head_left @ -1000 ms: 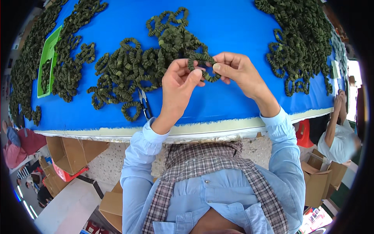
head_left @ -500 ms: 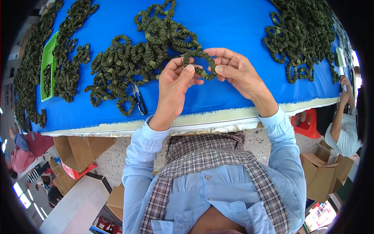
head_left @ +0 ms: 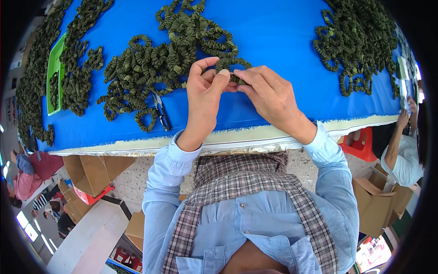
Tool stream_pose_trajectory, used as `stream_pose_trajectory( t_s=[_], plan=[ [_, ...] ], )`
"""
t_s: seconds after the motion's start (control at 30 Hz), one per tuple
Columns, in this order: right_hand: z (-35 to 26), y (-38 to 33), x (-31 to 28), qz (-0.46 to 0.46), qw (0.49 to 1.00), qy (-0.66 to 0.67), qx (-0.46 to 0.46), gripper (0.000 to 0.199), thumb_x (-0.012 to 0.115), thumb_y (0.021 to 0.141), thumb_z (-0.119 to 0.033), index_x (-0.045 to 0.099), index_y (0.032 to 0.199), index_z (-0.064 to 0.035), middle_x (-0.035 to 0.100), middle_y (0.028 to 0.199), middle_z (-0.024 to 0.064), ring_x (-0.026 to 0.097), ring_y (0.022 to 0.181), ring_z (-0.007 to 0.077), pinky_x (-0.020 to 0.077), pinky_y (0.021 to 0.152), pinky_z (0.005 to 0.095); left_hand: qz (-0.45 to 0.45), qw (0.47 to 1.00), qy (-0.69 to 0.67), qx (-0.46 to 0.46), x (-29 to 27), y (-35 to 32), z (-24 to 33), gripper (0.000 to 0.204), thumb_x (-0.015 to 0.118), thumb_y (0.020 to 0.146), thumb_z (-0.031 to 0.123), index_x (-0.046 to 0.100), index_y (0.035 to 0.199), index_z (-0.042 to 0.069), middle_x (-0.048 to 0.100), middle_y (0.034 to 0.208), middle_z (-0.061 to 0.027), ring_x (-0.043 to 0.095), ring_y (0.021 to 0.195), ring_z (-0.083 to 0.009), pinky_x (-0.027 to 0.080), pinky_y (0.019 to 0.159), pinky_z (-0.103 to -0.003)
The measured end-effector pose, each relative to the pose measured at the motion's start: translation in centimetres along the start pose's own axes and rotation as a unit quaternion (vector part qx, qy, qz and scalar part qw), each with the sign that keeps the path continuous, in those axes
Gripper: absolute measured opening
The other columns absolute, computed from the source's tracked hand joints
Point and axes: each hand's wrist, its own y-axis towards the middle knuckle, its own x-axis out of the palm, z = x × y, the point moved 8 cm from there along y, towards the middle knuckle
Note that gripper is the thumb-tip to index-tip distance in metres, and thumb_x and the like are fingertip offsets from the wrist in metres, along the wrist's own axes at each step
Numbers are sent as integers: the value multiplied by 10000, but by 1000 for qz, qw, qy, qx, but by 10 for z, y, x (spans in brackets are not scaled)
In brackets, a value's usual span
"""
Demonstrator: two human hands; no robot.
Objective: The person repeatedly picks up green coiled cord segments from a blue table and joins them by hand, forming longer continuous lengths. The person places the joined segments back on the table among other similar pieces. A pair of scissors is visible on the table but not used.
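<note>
Beside scrunchie pile (head_left: pixel 150 68) (left): scissors (head_left: pixel 160 111)

Ruched olive-green fabric scrunchie (head_left: pixel 232 68), matt and crinkly, pinched between both hands. More of the same gathered cloth lies in the heap of olive scrunchies (head_left: pixel 155 68). Beneath it, a bright blue table cover (head_left: pixel 273 32), smooth matt cloth with a frayed pale edge. Small snips with dark handles (head_left: pixel 160 109) show shiny metal blades. The lime-green flat tray (head_left: pixel 55 68) looks like smooth plastic. Brown cardboard boxes (head_left: pixel 93 171) are dull and papery.
</note>
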Motion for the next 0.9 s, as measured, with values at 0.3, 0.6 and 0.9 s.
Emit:
stream_pose_trajectory(
  t_s=[0.3,0.6,0.9],
  plan=[
    [10,1,0,-5,990,123,76,396,701,753,8,571,1124,-29,604,868,107,598,697,258,480,578,333,-134,924,320,161,23,-12,33,335,511,922,6,470,1254,3,615,907,-89,627,812,-133,491,714,-252],
    [3,5,-5,-42,994,102,2,337,779,717,-135,636,998,-14,599,779,81,564,637,201,450,558,325,-136,981,99,99,14,-12,28,218,460,895,-39,466,1105,19,576,828,-55,508,597,-71,412,544,-222],
    [27,-6,0,-109,966,192,135,456,862,647,-272,676,1004,-59,416,517,-45,356,465,40,271,432,237,-179,969,-134,-101,-11,-18,3,125,426,879,-3,510,958,47,502,666,33,291,497,-15,218,429,-215]
  ],
)
